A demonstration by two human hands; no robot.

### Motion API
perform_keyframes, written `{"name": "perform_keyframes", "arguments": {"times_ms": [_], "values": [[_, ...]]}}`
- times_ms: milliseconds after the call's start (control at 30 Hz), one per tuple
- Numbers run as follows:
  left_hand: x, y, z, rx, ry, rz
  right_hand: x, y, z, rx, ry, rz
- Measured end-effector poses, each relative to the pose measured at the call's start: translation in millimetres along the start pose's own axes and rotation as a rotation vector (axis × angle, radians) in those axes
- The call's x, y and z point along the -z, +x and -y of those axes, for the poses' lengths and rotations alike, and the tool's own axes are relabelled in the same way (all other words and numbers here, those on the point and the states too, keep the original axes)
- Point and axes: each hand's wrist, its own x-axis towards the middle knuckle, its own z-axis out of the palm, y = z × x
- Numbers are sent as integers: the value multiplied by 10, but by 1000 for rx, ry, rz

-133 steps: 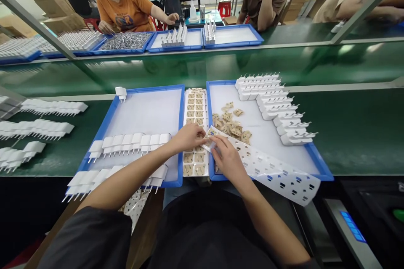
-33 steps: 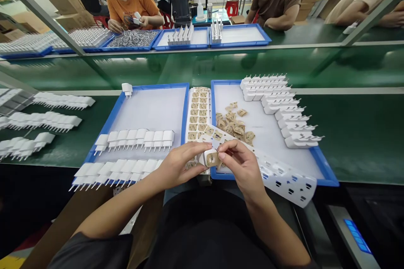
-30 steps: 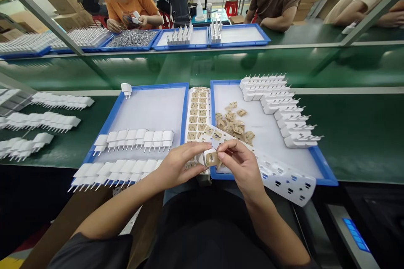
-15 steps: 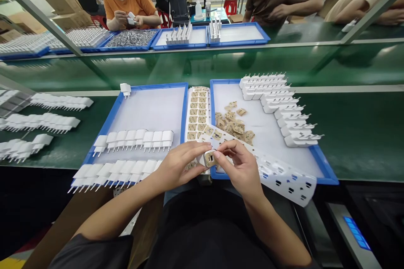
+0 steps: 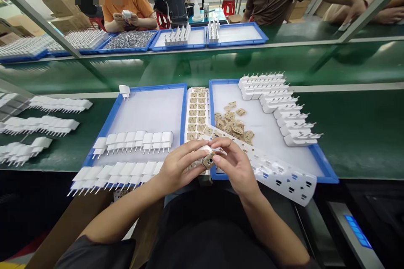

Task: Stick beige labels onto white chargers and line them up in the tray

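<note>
A small white charger [image 5: 207, 156] with a tan sticker on its face is held between both hands, low in front of the two blue trays. My left hand [image 5: 179, 166] grips its body from the left. My right hand [image 5: 237, 167] closes over it from the right, thumb pressing on the tan face. Just behind the hands lies a white sticker sheet [image 5: 198, 111] with rows of tan labels, and a peeled backing sheet [image 5: 284, 178] with cut-out holes trails off to the right.
The left blue tray [image 5: 110, 124] carries rows of white chargers [image 5: 135, 141]. The right blue tray [image 5: 318, 162] holds loose tan label scraps [image 5: 233, 124] and a curved row of chargers [image 5: 280, 105]. More chargers [image 5: 38, 124] lie on the green belt. Other people work at trays across the belt.
Earlier both hands were at the sticker sheet; now they hold a charger. In the last second my right thumb has slid over the tan face, and the charger has tilted slightly.
</note>
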Motion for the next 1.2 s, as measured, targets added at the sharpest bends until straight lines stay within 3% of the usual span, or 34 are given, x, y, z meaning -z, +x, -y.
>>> {"name": "perform_keyframes", "arguments": {"times_ms": [300, 433, 600, 800, 867, 933, 1067, 1200], "values": [[-69, 9, -6, -71, 23, -56, -143, -3, -52, 16, 151, -85], [-44, 15, -11, -31, -10, -37, -105, 2, -77, 9, 167, -85], [-15, -33, -12, 53, -85, 17, 10, 21, -54, 29, 3, 16], [18, -120, -72, 201, -42, 73, 29, -4, 7, 370, -490, -30], [75, -126, -48, 316, 51, 100, 80, -25, 14, 452, -475, 55], [159, -120, 40, 463, 205, 142, 192, -34, 10, 439, -388, 82], [328, -99, 345, 707, 525, 244, 539, 6, -26, 214, -480, -239], [388, -97, 591, 840, 540, 394, 804, 53, -76, 67, -683, -384]]}}
